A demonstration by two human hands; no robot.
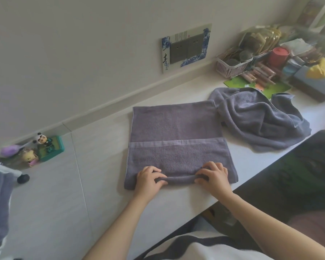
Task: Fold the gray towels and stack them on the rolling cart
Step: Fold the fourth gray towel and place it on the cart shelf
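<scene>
Gray towel point(176, 147) flat on white surface point(101, 184), long axis running away from person; left hand point(148, 178) and right hand point(213, 175) fingers curled, pinching near hem roll; crumpled towel point(261, 117) right of it

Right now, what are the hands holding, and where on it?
Both grip the flat towel at its rolled near edge: left hand toward the left end, right hand toward the right.
</scene>
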